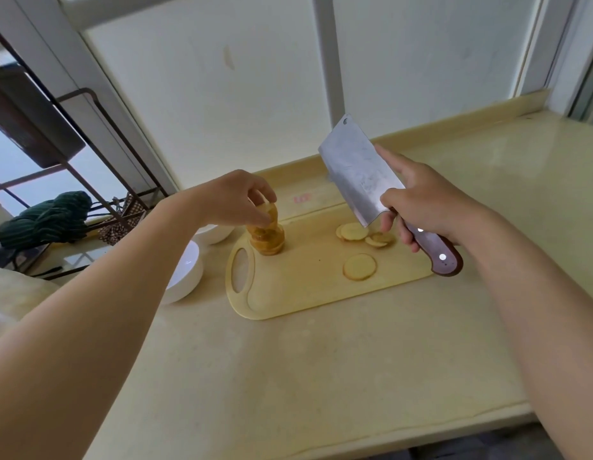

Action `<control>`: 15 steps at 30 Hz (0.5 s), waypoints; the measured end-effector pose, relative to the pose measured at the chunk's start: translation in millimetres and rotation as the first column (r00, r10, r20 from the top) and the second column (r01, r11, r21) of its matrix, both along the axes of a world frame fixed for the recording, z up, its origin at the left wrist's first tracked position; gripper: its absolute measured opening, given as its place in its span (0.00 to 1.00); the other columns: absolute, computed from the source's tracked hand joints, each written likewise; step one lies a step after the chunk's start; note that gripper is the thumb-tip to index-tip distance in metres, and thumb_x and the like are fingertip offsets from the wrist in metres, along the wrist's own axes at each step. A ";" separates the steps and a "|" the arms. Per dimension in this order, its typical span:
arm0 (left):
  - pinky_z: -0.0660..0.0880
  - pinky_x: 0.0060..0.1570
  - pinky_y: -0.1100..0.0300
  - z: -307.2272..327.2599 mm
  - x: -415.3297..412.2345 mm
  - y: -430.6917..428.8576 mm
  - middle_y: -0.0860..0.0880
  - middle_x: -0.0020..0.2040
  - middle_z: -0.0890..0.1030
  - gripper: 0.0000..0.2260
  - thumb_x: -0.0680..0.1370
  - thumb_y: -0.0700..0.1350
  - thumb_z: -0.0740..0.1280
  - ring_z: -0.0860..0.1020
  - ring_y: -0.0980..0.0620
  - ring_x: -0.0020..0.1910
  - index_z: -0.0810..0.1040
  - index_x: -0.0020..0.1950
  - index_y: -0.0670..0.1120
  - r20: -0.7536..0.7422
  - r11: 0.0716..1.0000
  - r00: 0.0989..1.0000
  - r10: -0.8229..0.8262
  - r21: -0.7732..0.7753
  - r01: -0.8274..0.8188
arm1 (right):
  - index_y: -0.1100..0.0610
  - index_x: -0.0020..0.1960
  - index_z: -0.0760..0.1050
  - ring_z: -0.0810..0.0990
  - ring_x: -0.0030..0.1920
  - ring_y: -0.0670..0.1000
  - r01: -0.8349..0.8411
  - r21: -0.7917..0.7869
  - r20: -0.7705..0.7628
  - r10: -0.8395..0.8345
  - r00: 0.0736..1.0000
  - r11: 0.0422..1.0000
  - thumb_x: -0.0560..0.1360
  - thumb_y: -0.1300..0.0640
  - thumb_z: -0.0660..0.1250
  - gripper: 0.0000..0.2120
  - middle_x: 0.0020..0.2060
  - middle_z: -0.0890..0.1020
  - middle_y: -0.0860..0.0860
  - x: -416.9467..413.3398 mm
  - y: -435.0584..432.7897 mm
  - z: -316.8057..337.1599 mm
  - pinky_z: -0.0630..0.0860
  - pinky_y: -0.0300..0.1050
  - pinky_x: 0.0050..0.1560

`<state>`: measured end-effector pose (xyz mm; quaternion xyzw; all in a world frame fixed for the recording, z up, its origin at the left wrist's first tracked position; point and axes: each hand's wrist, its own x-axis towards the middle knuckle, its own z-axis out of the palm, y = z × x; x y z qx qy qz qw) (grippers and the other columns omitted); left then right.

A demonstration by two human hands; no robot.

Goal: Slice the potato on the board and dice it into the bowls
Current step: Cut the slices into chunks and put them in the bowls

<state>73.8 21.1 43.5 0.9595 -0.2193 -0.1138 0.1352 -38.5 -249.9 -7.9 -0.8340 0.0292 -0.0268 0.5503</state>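
A pale yellow cutting board [308,287] lies on the counter. At its left end stands a stack of potato slices [266,242]; my left hand [235,200] pinches the top slices, tilted, above the stack. Loose round slices [353,232] lie at the board's far right, and one single slice [359,267] lies nearer me. My right hand [424,204] grips the wooden handle of a cleaver [358,171], its blade raised and angled over the board's right side. Two white bowls sit left of the board: a near bowl [185,273] and a far bowl [213,232], both partly hidden by my left forearm.
The beige counter [321,376] stretches toward me and to the right, ending at a front edge. A dark metal rack [99,154] with a green cloth [46,220] stands at the left. White window panels rise behind the board.
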 end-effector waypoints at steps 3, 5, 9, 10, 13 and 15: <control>0.77 0.58 0.52 -2.4 0.2 1.3 0.59 0.54 0.77 0.18 0.69 0.51 0.72 0.78 0.57 0.53 0.76 0.57 0.62 -0.020 0.999 1.000 -0.014 0.050 0.015 | 0.27 0.79 0.53 0.74 0.26 0.57 -0.003 0.000 -0.001 0.003 1.000 1.000 0.78 0.67 0.54 0.42 0.36 0.83 0.61 0.1 0.0 0.0 0.76 0.50 0.28; 0.76 0.60 0.51 -4.6 0.0 2.0 0.60 0.55 0.76 0.21 0.68 0.53 0.72 0.77 0.57 0.54 0.74 0.59 0.65 -0.041 0.997 0.999 -0.016 0.071 0.019 | 0.28 0.79 0.53 0.74 0.26 0.57 -0.002 0.005 -0.002 0.002 1.000 1.000 0.78 0.66 0.54 0.42 0.35 0.83 0.61 -0.2 -0.3 0.2 0.76 0.51 0.28; 0.73 0.61 0.54 -3.8 -7.4 -7.8 0.58 0.59 0.73 0.24 0.69 0.54 0.74 0.73 0.56 0.59 0.72 0.63 0.63 0.114 0.997 0.990 -0.082 0.021 0.080 | 0.28 0.80 0.53 0.74 0.26 0.57 0.009 0.016 0.003 -0.009 1.000 1.000 0.78 0.66 0.54 0.42 0.35 0.83 0.61 -0.2 -2.3 0.2 0.76 0.50 0.28; 0.72 0.59 0.57 -4.1 -14.8 -15.3 0.56 0.59 0.73 0.23 0.69 0.52 0.74 0.73 0.55 0.58 0.74 0.63 0.60 0.213 0.992 0.969 -0.126 -0.002 0.129 | 0.29 0.80 0.53 0.74 0.25 0.56 0.014 0.017 0.004 -0.014 1.000 1.000 0.78 0.66 0.54 0.42 0.35 0.83 0.61 0.2 -3.0 0.2 0.76 0.50 0.27; 0.71 0.52 0.65 -16.9 -50.2 -46.8 0.55 0.52 0.76 0.15 0.70 0.49 0.75 0.75 0.56 0.49 0.80 0.55 0.50 0.383 0.925 0.870 -0.311 -0.090 0.370 | 0.29 0.81 0.52 0.74 0.25 0.56 0.038 0.019 0.007 -0.038 0.999 0.999 0.78 0.66 0.55 0.42 0.38 0.83 0.61 0.3 -5.1 0.2 0.76 0.49 0.27; 0.71 0.52 0.66 -36.1 -69.9 -65.9 0.54 0.52 0.78 0.17 0.71 0.50 0.75 0.76 0.56 0.49 0.80 0.58 0.49 0.279 0.895 0.870 -0.406 -0.069 0.440 | 0.30 0.81 0.52 0.74 0.25 0.55 0.056 0.017 0.010 -0.056 0.998 0.998 0.78 0.66 0.54 0.42 0.38 0.83 0.62 -1.1 -6.3 0.4 0.76 0.48 0.26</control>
